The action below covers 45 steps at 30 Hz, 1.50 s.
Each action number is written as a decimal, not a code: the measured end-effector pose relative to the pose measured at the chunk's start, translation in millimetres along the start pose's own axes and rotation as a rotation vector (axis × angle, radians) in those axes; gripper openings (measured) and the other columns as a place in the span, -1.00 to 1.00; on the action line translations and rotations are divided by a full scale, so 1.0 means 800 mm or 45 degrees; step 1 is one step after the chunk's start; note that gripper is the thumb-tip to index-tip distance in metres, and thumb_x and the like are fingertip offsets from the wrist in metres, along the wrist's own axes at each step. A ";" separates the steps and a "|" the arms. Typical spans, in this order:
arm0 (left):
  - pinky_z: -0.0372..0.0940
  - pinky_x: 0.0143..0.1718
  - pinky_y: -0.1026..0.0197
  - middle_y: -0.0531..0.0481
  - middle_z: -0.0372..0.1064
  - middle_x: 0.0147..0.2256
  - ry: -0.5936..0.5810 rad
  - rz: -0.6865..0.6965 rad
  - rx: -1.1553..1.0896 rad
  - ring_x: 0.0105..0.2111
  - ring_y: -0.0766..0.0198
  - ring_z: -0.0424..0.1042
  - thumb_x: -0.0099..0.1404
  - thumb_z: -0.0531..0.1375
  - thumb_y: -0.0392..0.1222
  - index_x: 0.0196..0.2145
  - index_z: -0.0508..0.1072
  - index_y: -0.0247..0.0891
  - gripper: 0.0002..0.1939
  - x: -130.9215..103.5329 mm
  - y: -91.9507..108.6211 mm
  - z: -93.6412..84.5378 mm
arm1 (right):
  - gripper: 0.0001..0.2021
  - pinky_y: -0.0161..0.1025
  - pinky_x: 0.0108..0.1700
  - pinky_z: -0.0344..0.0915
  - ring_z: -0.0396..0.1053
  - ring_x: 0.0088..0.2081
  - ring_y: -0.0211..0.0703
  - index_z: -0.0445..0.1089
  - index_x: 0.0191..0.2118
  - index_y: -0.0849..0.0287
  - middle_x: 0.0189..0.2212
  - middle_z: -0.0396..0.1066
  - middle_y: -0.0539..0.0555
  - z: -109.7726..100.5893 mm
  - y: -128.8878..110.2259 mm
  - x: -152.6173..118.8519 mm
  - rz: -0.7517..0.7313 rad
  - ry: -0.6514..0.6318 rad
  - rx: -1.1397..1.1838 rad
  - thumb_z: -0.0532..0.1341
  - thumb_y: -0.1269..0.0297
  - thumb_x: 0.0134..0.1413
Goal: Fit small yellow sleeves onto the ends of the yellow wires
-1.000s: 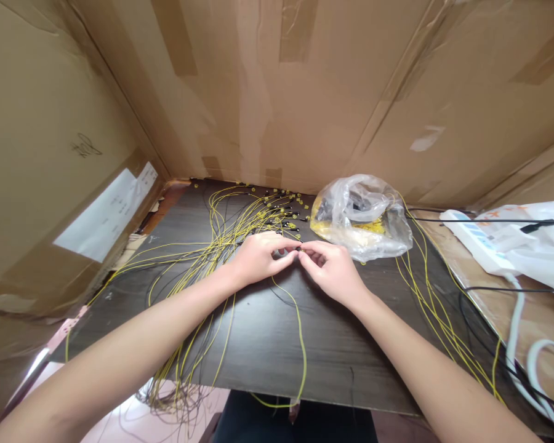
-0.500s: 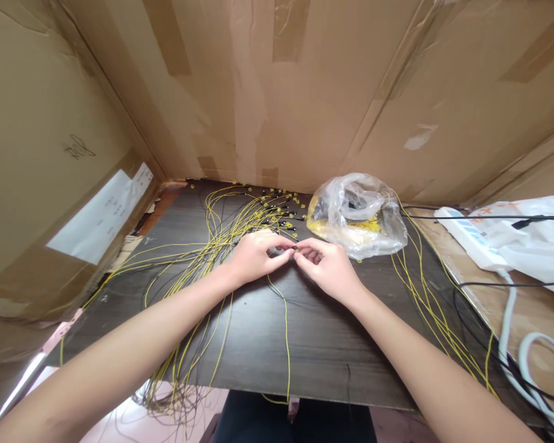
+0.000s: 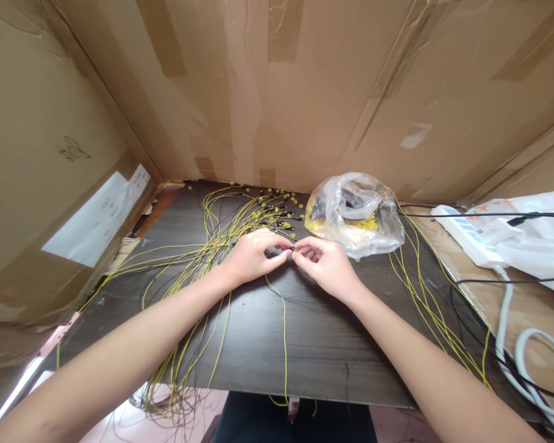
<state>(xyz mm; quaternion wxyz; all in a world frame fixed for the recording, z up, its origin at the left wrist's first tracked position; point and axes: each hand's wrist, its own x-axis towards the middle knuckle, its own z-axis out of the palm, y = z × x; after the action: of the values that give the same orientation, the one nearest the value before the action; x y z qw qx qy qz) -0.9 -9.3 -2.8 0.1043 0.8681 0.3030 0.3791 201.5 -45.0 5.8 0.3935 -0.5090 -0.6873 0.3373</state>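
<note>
My left hand (image 3: 257,257) and my right hand (image 3: 324,263) meet over the dark table, thumb and finger of each closed in a pinch. Between their fingertips is a small black end piece (image 3: 292,248), mostly covered, with a hint of yellow beside it. A thin yellow wire (image 3: 285,332) comes out below my left hand and runs down over the table's front edge. Just beyond the hands lie several yellow wires with black tips (image 3: 289,228) and small yellow pieces (image 3: 301,206) scattered around them.
A clear plastic bag (image 3: 355,215) holding yellow and black parts stands at the back right. More yellow wires (image 3: 425,307) cross the table's right side. A white power strip (image 3: 466,237) and its cable lie further right. Cardboard walls (image 3: 240,92) enclose the back and left.
The whole view has shifted slightly, so things appear a little further left. Both hands keep the same pinch on the small black piece, with hardly any finger movement.
</note>
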 end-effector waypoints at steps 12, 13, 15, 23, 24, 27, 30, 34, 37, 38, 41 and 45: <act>0.43 -0.20 0.20 0.02 0.60 -0.28 -0.057 -0.097 -0.038 -0.31 0.26 0.54 0.33 0.26 -0.22 -0.19 0.57 -0.21 -0.89 0.000 0.002 -0.002 | -0.80 -0.19 -0.28 0.37 0.43 -0.36 -0.16 0.46 -0.25 0.17 -0.40 0.50 0.07 0.000 0.004 0.004 0.077 -0.048 0.221 0.32 0.17 0.05; 0.43 -0.21 0.20 0.02 0.60 -0.28 -0.064 -0.108 -0.050 -0.31 0.26 0.54 0.33 0.26 -0.22 -0.19 0.57 -0.21 -0.89 0.000 0.002 -0.001 | -0.80 -0.19 -0.28 0.37 0.43 -0.36 -0.16 0.46 -0.24 0.17 -0.39 0.50 0.07 0.001 0.004 0.003 0.077 -0.048 0.210 0.31 0.18 0.06; 0.43 -0.21 0.21 0.02 0.59 -0.27 -0.080 -0.127 -0.071 -0.30 0.26 0.54 0.32 0.26 -0.22 -0.18 0.55 -0.21 -0.88 0.000 0.003 -0.001 | -0.82 -0.18 -0.27 0.37 0.44 -0.35 -0.15 0.47 -0.24 0.17 -0.38 0.51 0.08 0.001 0.003 0.003 0.074 -0.043 0.174 0.31 0.19 0.07; 0.44 -0.20 0.21 0.01 0.58 -0.27 -0.117 -0.151 -0.105 -0.28 0.26 0.55 0.31 0.24 -0.24 -0.19 0.52 -0.22 -0.88 0.000 0.004 -0.002 | -0.87 -0.20 -0.29 0.32 0.47 -0.33 -0.14 0.49 -0.26 0.16 -0.37 0.55 0.07 0.001 0.000 0.002 0.052 0.002 0.096 0.30 0.25 0.07; 0.44 -0.20 0.21 0.01 0.58 -0.27 -0.119 -0.155 -0.110 -0.28 0.26 0.55 0.30 0.24 -0.25 -0.19 0.51 -0.22 -0.89 0.000 0.004 -0.003 | -0.87 -0.20 -0.29 0.32 0.47 -0.34 -0.15 0.48 -0.26 0.16 -0.38 0.55 0.07 0.001 0.000 0.003 0.059 -0.001 0.112 0.30 0.25 0.06; 0.44 -0.20 0.21 0.01 0.58 -0.26 -0.132 -0.168 -0.119 -0.29 0.26 0.54 0.29 0.24 -0.25 -0.20 0.50 -0.22 -0.89 0.001 0.004 -0.002 | -0.85 -0.20 -0.28 0.33 0.46 -0.33 -0.15 0.47 -0.25 0.17 -0.38 0.53 0.07 0.001 0.001 0.004 0.077 -0.017 0.160 0.31 0.25 0.04; 0.44 -0.20 0.20 0.00 0.57 -0.26 -0.138 -0.168 -0.126 -0.29 0.26 0.53 0.28 0.24 -0.26 -0.21 0.49 -0.22 -0.89 0.001 0.004 -0.002 | -0.83 -0.20 -0.26 0.35 0.46 -0.32 -0.16 0.47 -0.24 0.17 -0.37 0.52 0.07 0.000 0.002 0.005 0.093 -0.035 0.204 0.31 0.25 0.03; 0.44 -0.18 0.19 0.00 0.56 -0.26 -0.138 -0.169 -0.135 -0.29 0.26 0.53 0.27 0.24 -0.26 -0.21 0.48 -0.22 -0.89 0.001 0.003 -0.002 | -0.81 -0.21 -0.27 0.36 0.45 -0.35 -0.18 0.46 -0.25 0.18 -0.39 0.51 0.06 -0.003 0.004 0.007 0.130 -0.074 0.272 0.32 0.22 0.02; 0.44 -0.19 0.19 0.01 0.56 -0.27 -0.135 -0.174 -0.131 -0.29 0.25 0.53 0.28 0.24 -0.24 -0.21 0.49 -0.21 -0.89 0.000 0.003 -0.002 | -0.76 -0.25 -0.36 0.32 0.42 -0.39 -0.21 0.45 -0.24 0.17 -0.39 0.52 0.06 -0.005 0.005 0.007 0.193 -0.118 0.341 0.34 0.15 0.00; 0.44 -0.20 0.19 0.00 0.56 -0.27 -0.136 -0.174 -0.131 -0.28 0.25 0.53 0.28 0.24 -0.23 -0.21 0.49 -0.21 -0.89 0.000 0.003 -0.001 | -0.75 -0.27 -0.40 0.30 0.42 -0.41 -0.21 0.45 -0.25 0.17 -0.39 0.52 0.06 -0.005 0.005 0.007 0.210 -0.129 0.361 0.35 0.13 0.00; 0.44 -0.20 0.19 -0.01 0.56 -0.25 -0.141 -0.170 -0.136 -0.28 0.25 0.53 0.30 0.23 -0.22 -0.20 0.48 -0.21 -0.89 0.000 0.003 -0.001 | -0.74 -0.29 -0.44 0.28 0.40 -0.43 -0.23 0.45 -0.26 0.17 -0.40 0.53 0.05 -0.006 0.006 0.007 0.222 -0.142 0.375 0.36 0.12 -0.01; 0.43 -0.20 0.19 -0.01 0.55 -0.25 -0.147 -0.163 -0.135 -0.26 0.24 0.53 0.29 0.23 -0.24 -0.20 0.47 -0.22 -0.89 0.000 0.003 -0.001 | -0.79 -0.22 -0.29 0.37 0.45 -0.36 -0.19 0.46 -0.27 0.17 -0.38 0.54 0.07 -0.006 0.005 0.008 0.144 -0.124 0.299 0.35 0.17 0.01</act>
<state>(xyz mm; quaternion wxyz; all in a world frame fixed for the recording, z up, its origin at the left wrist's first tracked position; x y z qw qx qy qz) -0.2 -10.8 -1.3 0.1916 0.8607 0.3307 0.3364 206.5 -37.6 5.9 0.3969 -0.4804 -0.6314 0.4615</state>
